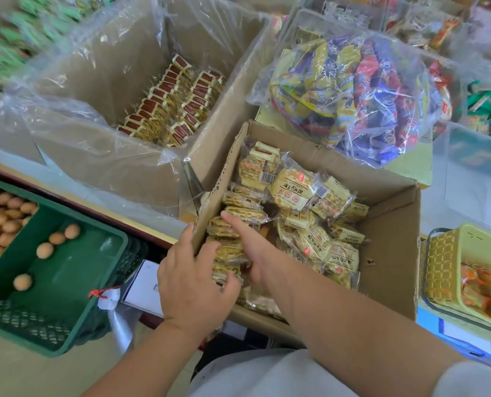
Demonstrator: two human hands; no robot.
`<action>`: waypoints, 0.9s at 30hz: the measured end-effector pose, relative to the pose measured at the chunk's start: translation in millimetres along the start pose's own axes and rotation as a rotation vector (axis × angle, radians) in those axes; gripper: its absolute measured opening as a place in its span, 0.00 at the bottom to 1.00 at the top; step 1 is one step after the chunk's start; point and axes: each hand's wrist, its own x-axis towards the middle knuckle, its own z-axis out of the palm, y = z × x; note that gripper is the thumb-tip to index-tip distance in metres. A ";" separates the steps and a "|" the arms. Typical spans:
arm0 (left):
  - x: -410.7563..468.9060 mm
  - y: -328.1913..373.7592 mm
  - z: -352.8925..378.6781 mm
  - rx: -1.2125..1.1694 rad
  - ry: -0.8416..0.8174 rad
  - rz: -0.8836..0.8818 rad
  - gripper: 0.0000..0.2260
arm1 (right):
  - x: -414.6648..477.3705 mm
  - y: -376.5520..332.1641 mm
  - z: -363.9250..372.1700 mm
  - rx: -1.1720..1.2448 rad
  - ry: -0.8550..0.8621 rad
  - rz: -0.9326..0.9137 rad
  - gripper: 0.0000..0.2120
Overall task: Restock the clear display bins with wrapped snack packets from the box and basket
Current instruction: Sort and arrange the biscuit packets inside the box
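Note:
An open cardboard box (390, 253) in front of me holds several yellow wrapped snack packets (291, 190), some loose and some standing in a row (238, 213) along its left wall. My left hand (192, 276) is at the box's near left corner, thumb against the wall, fingers curled over the near end of that row. My right hand (247, 242) reaches in with its fingers stretched along the row's right side, pressing it toward the left hand. A yellow basket (445, 267) with orange packets (485, 290) stands at the right edge.
A big plastic-lined carton (141, 173) with red-brown packets (167, 104) sits behind on the left. A clear bag of mixed snacks (353, 90) lies behind the box. A clear bin (468, 167) is at the right. A green crate (66, 282) with eggs (45, 250) stands low left.

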 end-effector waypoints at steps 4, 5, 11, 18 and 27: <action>0.5 -1.6 0.9 0.010 -0.009 0.007 0.23 | 9.4 3.1 6.9 0.081 0.042 -0.002 0.38; 0.4 -2.0 0.8 0.010 -0.012 0.006 0.23 | 12.8 5.9 6.7 0.106 0.058 0.000 0.42; 1.3 -3.0 0.6 0.004 -0.020 0.015 0.23 | 17.2 3.0 8.8 0.236 0.009 -0.021 0.49; -1.1 -5.1 -2.0 0.005 -0.035 0.050 0.24 | 20.5 9.5 -11.4 0.244 -0.021 -0.056 0.23; -4.6 -6.7 -6.8 -0.056 0.000 0.098 0.23 | -38.5 8.7 -118.1 0.007 -0.064 -0.075 0.34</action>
